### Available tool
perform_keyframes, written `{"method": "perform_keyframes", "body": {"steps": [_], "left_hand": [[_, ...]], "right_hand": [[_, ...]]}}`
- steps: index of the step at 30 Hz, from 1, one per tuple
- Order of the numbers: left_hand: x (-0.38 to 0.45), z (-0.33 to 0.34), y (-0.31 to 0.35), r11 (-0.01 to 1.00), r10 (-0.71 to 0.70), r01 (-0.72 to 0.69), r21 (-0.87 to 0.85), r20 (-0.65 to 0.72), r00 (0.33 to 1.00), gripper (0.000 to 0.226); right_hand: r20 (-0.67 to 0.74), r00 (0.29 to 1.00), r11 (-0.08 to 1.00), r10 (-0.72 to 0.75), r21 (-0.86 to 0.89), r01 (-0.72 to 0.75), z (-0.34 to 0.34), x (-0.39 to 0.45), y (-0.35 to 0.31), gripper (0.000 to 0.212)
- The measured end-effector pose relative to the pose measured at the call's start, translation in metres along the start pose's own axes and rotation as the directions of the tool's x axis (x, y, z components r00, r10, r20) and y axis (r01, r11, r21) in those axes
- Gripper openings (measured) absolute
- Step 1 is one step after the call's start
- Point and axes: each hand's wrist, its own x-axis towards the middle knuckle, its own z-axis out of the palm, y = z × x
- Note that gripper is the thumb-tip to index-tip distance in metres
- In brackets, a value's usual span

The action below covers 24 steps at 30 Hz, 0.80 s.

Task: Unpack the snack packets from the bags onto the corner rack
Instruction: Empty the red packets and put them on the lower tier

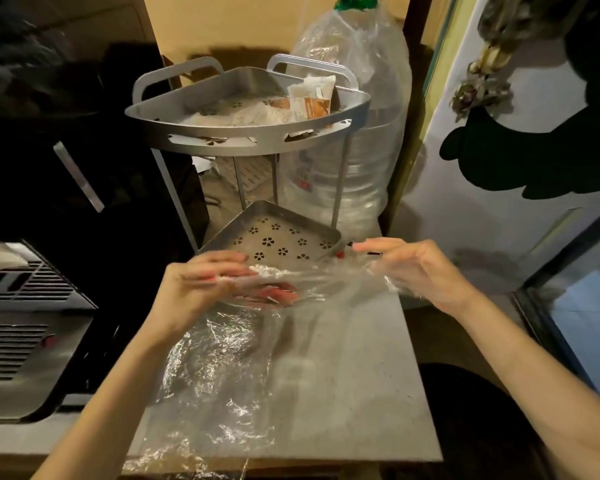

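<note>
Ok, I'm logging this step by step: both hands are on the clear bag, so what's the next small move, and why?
Probably pull the bag mouth wider. The left hand and right hand hold the clear plastic bag stretched between them, a reddish packet sits inside, and the lower rack tray behind looks free.

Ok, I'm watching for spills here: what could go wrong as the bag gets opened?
1. Both hands, left hand and right hand, stretch the thin clear plastic bag; it may tear and drop the red packets.
2. The bag hangs over the counter front edge, so loose packets could slide off.
3. The top shelf already holds a packet leaning at its rim; adding more might topple it.
</note>
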Motion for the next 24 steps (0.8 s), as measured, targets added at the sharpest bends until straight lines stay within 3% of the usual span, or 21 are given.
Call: {"method": "perform_keyframes", "body": {"steps": [4, 6, 9, 12, 15, 20, 24], "left_hand": [[-0.029, 0.011, -0.021, 0.998, -0.051, 0.055, -0.028, 0.139, 0.989, 0.03], [-0.044, 0.016, -0.036, 0.998, -0.062, 0.065, -0.006, 0.234, 0.97, 0.038], [-0.063, 0.028, -0.06, 0.993, -0.079, 0.045, 0.108, 0.334, 0.939, 0.027], [-0.079, 0.044, -0.084, 0.959, -0.057, -0.063, 0.277, 0.404, 0.913, 0.028], [-0.09, 0.051, -0.096, 0.943, -0.081, -0.062, 0.327, 0.404, 0.911, 0.028], [-0.095, 0.055, -0.104, 0.915, -0.111, -0.063, 0.398, 0.4, 0.91, 0.036], [-0.092, 0.057, -0.097, 0.851, -0.167, -0.148, 0.503, 0.528, 0.832, 0.044]], "right_hand": [[0.045, 0.995, 0.992, 0.085, -0.099, -0.08, 0.004, -0.018, 0.032, 0.003], [0.09, 0.987, 0.983, 0.135, -0.138, -0.121, 0.007, -0.03, 0.051, 0.013], [0.148, 0.968, 0.959, 0.204, -0.227, -0.168, 0.008, -0.05, 0.079, 0.024], [0.133, 0.951, 0.93, 0.277, -0.286, -0.231, 0.009, -0.068, 0.105, 0.043], [0.093, 0.944, 0.912, 0.317, -0.305, -0.276, 0.012, -0.082, 0.118, 0.044], [0.057, 0.956, 0.87, 0.287, -0.432, -0.236, 0.019, -0.097, 0.128, 0.046], [0.117, 0.956, 0.711, 0.269, -0.693, -0.115, 0.019, -0.107, 0.131, 0.053]]}}
